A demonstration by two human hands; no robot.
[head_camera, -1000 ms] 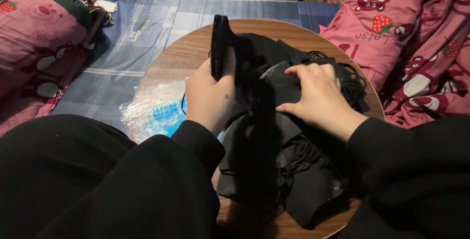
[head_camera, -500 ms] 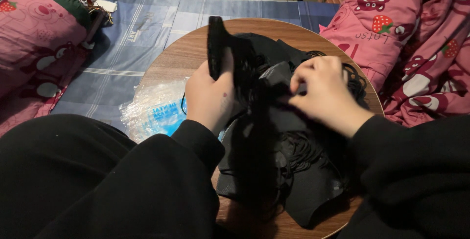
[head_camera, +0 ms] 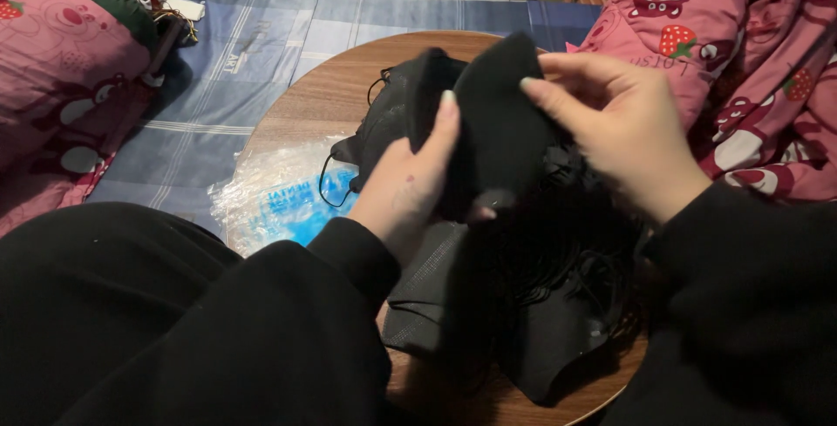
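Note:
I hold a stack of black face masks [head_camera: 493,121] up over a round wooden table [head_camera: 296,112]. My left hand [head_camera: 410,182] grips the stack from below, its thumb lying along the front mask. At the stack's upper right edge, my right hand [head_camera: 623,125] pinches the top mask between fingers and thumb. Under both hands lies a pile of more black masks with thin ear loops [head_camera: 523,304], spread over the table's near half. Both arms are in black sleeves.
A clear plastic bag with a blue label [head_camera: 279,195] lies on the table's left side. A blue checked mat [head_camera: 261,34] covers the floor beyond. Pink printed bedding sits at the left [head_camera: 61,86] and at the right [head_camera: 750,51].
Both hands have lifted the mask stack higher and turned it, so its broad face shows now. My right hand moved from the pile up to the stack's top edge.

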